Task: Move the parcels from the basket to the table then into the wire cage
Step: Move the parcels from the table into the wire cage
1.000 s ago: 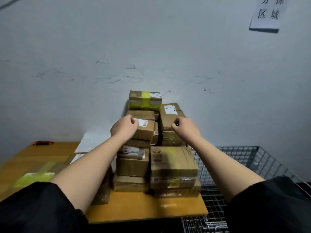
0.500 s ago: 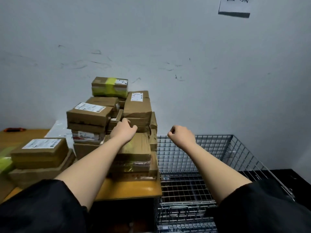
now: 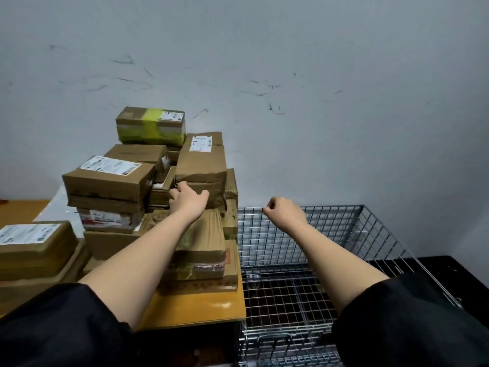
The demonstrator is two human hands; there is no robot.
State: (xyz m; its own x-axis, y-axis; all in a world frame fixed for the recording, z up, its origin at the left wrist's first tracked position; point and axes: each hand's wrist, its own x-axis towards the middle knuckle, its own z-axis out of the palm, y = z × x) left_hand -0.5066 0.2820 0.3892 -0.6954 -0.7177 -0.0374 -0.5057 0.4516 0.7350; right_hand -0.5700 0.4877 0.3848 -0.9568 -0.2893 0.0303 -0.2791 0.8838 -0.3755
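Parcels (image 3: 148, 186) are piled on the left side of the frame, a messy stack of brown cardboard boxes sitting on the orange table (image 3: 195, 308), pushed back against the wall, probably so the heap has something to lean on. The wire cage (image 3: 317, 234) is right beside the table's edge in the lower middle and right, lower than the tabletop, which makes sense if you just want to drop boxes sideways into it; I can't spot any parcel inside it. The left hand (image 3: 189, 200) is in the centre of the frame, up against the stack, fingers reaching in around the lower edge of the crumpled box (image 3: 201, 165) with the white label. It looks like the start of a grab, but honestly I cannot tell whether the fingers have actually closed on it or are only touching. The right hand (image 3: 284, 211) hangs over the cage's far rim just right of centre, curled into a loose fist and holding nothing (I'd guess it's waiting to support the other side of the box). The box with yellow-green tape (image 3: 150, 125) sits highest, upper left of the pile. My read: basket step done (no basket in view), cage step only just starting.
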